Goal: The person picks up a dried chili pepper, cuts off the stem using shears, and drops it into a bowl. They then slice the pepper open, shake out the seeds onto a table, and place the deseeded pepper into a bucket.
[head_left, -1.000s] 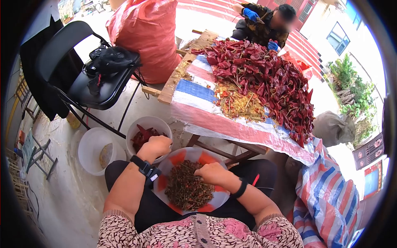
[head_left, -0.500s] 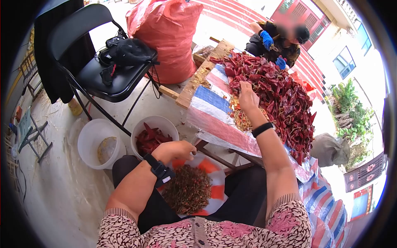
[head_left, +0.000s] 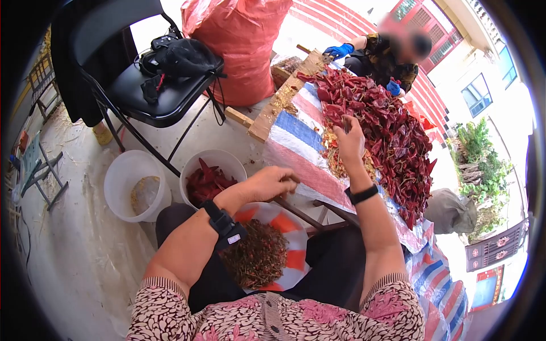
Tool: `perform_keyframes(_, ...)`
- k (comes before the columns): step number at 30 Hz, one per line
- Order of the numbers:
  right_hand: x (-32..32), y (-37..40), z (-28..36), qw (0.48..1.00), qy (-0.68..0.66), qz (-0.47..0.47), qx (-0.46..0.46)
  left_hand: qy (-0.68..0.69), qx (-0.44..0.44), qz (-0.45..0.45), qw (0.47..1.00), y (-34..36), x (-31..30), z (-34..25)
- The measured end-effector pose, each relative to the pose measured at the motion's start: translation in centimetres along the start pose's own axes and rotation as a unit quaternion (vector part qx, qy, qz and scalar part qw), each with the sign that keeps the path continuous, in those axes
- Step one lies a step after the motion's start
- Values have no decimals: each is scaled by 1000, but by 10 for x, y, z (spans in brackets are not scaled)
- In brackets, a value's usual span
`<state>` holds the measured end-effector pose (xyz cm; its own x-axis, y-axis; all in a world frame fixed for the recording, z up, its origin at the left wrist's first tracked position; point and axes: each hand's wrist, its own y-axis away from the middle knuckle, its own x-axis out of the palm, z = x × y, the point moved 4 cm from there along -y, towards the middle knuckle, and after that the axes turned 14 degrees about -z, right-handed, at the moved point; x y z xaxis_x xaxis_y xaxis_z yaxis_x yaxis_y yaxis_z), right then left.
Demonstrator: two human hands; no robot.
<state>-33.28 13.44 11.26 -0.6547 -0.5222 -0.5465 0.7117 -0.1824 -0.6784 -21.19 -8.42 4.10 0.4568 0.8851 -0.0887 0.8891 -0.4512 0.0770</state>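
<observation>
A large heap of dried red chili peppers (head_left: 387,136) lies on the striped woven sheet (head_left: 304,165) over the table. At the heap's near left edge is my right hand (head_left: 352,142), its thumb and fingers bent around a dark red dried chili pepper (head_left: 343,123), partly hidden. My left hand (head_left: 272,183) hovers above the bowl's far rim, fingers loosely bent and apart, nothing visible in them. On my lap, an orange-and-white bowl (head_left: 296,258) holds a mound of stems (head_left: 259,256). A white bucket (head_left: 187,170) left of my left hand contains red chili peppers (head_left: 209,183).
A second pale bucket (head_left: 122,176) stands further left, near a black folding chair (head_left: 153,108) bearing a black bag (head_left: 181,61). Behind are a big red sack (head_left: 236,51) and a wooden board (head_left: 284,102). Across the heap sits a person with blue gloves (head_left: 339,51).
My left hand has risen and moved right, away from the bowl. My right hand has shifted slightly right and nearer. The other person's gloved hand has moved left to the board's far end.
</observation>
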Motion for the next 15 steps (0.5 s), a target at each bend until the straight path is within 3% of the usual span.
perform_keyframes(2,-7,30,3,969,-235,44,60,81,21,-59,995,-2,0,-9)
perform_keyframes(4,-37,76,50,855,-367,175,322,133,68,-117,982,-5,2,-12)
perform_keyframes(6,-38,117,62,785,-435,206,390,198,98,-143,965,-7,8,-14)
perform_keyframes(11,-56,164,88,799,-443,173,368,240,77,-79,965,3,23,-20)
perform_keyframes(13,-53,158,74,832,-459,87,299,189,120,-109,968,1,25,-18)
perform_keyframes(15,-64,155,68,846,-437,91,291,198,124,-116,965,1,28,-17)
